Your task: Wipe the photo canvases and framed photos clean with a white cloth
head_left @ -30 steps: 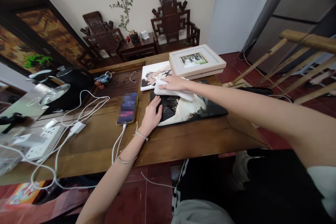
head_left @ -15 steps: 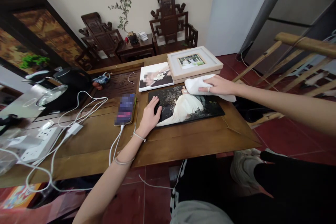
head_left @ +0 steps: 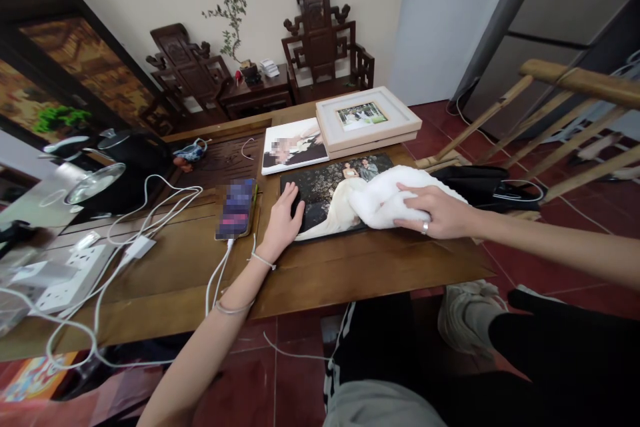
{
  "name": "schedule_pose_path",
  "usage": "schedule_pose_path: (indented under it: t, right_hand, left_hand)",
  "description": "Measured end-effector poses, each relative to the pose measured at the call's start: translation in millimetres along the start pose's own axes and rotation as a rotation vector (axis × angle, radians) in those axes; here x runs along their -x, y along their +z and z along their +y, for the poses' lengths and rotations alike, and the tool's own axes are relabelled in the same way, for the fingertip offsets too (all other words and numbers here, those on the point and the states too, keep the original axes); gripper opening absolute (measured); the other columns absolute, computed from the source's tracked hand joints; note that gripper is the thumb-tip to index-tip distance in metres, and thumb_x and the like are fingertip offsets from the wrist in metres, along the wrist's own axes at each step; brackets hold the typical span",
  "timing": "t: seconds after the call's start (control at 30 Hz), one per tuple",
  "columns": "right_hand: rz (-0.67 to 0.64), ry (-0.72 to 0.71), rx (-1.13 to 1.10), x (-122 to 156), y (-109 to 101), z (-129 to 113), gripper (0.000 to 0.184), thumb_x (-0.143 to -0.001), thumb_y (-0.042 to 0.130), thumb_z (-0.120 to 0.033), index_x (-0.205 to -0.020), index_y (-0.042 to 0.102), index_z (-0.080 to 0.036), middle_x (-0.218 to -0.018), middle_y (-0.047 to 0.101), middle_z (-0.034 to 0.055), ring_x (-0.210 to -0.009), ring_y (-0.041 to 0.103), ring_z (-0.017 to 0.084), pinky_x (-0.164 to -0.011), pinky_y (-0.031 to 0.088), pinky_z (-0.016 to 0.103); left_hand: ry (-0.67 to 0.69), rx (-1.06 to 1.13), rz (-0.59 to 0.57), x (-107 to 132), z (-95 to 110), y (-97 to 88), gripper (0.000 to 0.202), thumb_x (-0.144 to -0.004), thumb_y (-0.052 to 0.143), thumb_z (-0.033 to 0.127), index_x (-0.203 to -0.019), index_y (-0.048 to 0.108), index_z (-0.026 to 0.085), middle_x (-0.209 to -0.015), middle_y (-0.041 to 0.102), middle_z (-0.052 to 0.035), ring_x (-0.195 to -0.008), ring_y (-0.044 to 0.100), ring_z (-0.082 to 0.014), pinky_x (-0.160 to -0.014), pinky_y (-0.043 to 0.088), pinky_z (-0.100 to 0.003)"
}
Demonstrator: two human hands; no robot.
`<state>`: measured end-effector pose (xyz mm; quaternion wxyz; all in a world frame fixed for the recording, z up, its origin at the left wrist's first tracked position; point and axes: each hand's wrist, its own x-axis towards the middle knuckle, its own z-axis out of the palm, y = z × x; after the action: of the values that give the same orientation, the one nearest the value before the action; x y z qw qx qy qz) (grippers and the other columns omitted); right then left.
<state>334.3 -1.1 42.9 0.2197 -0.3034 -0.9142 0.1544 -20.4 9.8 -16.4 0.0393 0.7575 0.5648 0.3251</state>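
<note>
A dark photo panel (head_left: 320,197) showing a white wedding dress lies flat on the wooden table. My left hand (head_left: 284,219) rests on its left edge, fingers stretched out and thumb apart. A white cloth (head_left: 383,197) is bunched in my right hand (head_left: 433,210), which wears a ring, and it covers the right part of the panel. Behind the panel sit a white-edged photo print (head_left: 295,145) and a pale frame (head_left: 367,117) with a small photo in it, stacked on another like it.
Left of my left hand lies a phone (head_left: 237,209) on a white charging cable. A power strip (head_left: 75,280), loose cables and a black kettle (head_left: 133,160) stand further left. A bamboo chair (head_left: 575,80) is at the right, with a black bag (head_left: 470,185) on it.
My right hand has moved the cloth from the panel's upper right edge down towards its lower right, uncovering two pictured figures at the top. My left hand stays on the left edge.
</note>
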Motion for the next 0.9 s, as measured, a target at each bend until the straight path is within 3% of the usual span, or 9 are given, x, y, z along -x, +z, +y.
schedule_pose_path:
  t: [0.1, 0.23, 0.37, 0.53, 0.7, 0.9]
  right_hand:
    - [0.000, 0.056, 0.041, -24, -4, 10, 0.042, -0.089, 0.053, -0.051, -0.056, 0.046, -0.025, -0.055, 0.050, 0.0006, -0.065, 0.056, 0.022, -0.081, 0.044, 0.039]
    - [-0.001, 0.137, 0.072, -62, -12, 29, 0.042, -0.083, 0.053, -0.053, -0.056, 0.043, -0.024, -0.058, 0.051, 0.0009, -0.061, 0.048, 0.018, -0.065, 0.035, 0.034]
    - [-0.051, 0.210, 0.052, -98, -20, 51, 0.039, -0.080, 0.054, -0.053, -0.059, 0.049, -0.021, -0.062, 0.055, 0.0022, -0.063, 0.049, 0.018, -0.064, 0.033, 0.032]
    - [-0.065, 0.356, 0.029, -126, -25, 71, 0.033, -0.080, 0.057, -0.048, -0.072, 0.063, -0.017, -0.082, 0.066, 0.0084, -0.078, 0.056, 0.024, -0.070, 0.037, 0.034]
    - [-0.044, 0.388, 0.035, -126, -22, 69, 0.035, -0.081, 0.057, -0.050, -0.069, 0.060, -0.017, -0.077, 0.063, 0.0063, -0.075, 0.054, 0.022, -0.068, 0.036, 0.032]
    - [0.003, 0.301, 0.038, -89, -15, 57, 0.042, -0.079, 0.055, -0.056, -0.056, 0.047, -0.022, -0.061, 0.052, 0.0008, -0.066, 0.049, 0.019, -0.064, 0.032, 0.032]
  left_hand:
    - [0.005, 0.007, -0.005, 0, -1, -0.2, 0.039, -0.096, 0.050, 0.026, -0.131, 0.060, 0.011, -0.147, 0.054, -0.0172, -0.142, 0.044, -0.0284, -0.119, 0.037, -0.050]
    - [0.009, 0.014, -0.003, -1, 0, -0.8, 0.039, -0.096, 0.051, 0.026, -0.130, 0.060, 0.011, -0.147, 0.054, -0.0176, -0.142, 0.045, -0.0296, -0.119, 0.037, -0.051]
    - [0.009, 0.017, -0.007, -1, 1, -1.9, 0.038, -0.095, 0.052, 0.025, -0.130, 0.061, 0.013, -0.146, 0.055, -0.0165, -0.141, 0.045, -0.0295, -0.118, 0.038, -0.052]
    - [0.010, 0.010, -0.013, -1, 1, -2.6, 0.038, -0.095, 0.051, 0.025, -0.129, 0.061, 0.010, -0.146, 0.055, -0.0185, -0.141, 0.046, -0.0293, -0.118, 0.038, -0.050]
    - [0.005, 0.015, -0.017, -1, 0, -2.5, 0.039, -0.096, 0.052, 0.025, -0.130, 0.061, 0.009, -0.146, 0.055, -0.0198, -0.142, 0.045, -0.0300, -0.119, 0.037, -0.050]
    - [0.005, 0.015, -0.015, -1, -2, -0.8, 0.039, -0.096, 0.050, 0.026, -0.131, 0.060, 0.011, -0.146, 0.055, -0.0184, -0.142, 0.044, -0.0300, -0.119, 0.037, -0.052]
